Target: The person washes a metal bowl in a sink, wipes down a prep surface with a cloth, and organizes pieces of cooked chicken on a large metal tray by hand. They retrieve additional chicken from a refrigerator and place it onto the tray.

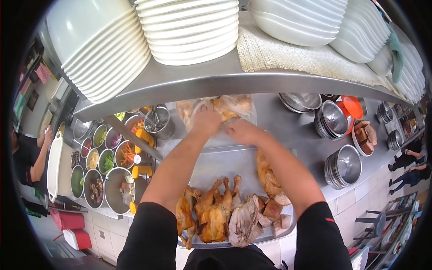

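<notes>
A clear plastic bag (245, 107) with golden-brown pieces, which look like cooked poultry, lies on the steel counter beyond the tray. My left hand (207, 119) is closed on the bag's near side, its fingertips partly hidden. Just to the right, my right hand (242, 130) pinches the bag's near edge. Below my forearms is a metal tray (216, 164) with roasted chickens (213, 220) along its near side. A pale piece of cooked meat (244, 222) and browned meat chunks (272, 209) lie beside them. Another roasted piece (266, 173) rests partly under my right forearm.
Overhead, a steel shelf (193, 83) carries stacked white dishes (189, 31). Metal pots of cut vegetables (128, 155) stand left. Stacked steel bowls (344, 166) and an orange bowl (352, 108) sit right. A person (33, 157) stands at far left.
</notes>
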Tool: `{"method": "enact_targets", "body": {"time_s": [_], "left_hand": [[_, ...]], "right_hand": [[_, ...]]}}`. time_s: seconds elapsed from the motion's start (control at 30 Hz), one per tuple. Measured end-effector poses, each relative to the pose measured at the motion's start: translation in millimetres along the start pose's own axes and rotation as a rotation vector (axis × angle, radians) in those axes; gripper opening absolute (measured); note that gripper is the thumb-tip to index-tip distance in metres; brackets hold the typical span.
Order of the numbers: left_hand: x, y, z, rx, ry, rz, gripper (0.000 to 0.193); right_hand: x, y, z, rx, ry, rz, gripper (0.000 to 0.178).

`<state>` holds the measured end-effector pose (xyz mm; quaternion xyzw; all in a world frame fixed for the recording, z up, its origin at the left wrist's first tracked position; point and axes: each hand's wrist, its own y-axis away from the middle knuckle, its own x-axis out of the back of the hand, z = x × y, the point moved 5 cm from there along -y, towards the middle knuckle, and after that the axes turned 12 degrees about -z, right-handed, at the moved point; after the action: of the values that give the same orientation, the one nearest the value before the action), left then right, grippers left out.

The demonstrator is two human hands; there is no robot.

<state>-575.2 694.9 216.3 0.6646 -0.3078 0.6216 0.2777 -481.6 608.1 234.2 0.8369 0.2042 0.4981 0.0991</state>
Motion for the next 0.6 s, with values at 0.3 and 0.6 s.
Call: {"method": "enact_targets", "body": {"time_s": [0.3, 0.6], "left_hand": [[55.5, -16.8, -6.0, -0.085, 0.44, 0.098, 0.027], [-51.1, -0.8, -2.8, 0.395, 1.745, -0.157, 0.039]], "right_hand": [[48.4, -76.1, 48.4, -0.167, 0.121, 0.422, 0.043], [62.0, -98.7, 75.4, -0.048, 0.006, 0.481, 0.04]]}}
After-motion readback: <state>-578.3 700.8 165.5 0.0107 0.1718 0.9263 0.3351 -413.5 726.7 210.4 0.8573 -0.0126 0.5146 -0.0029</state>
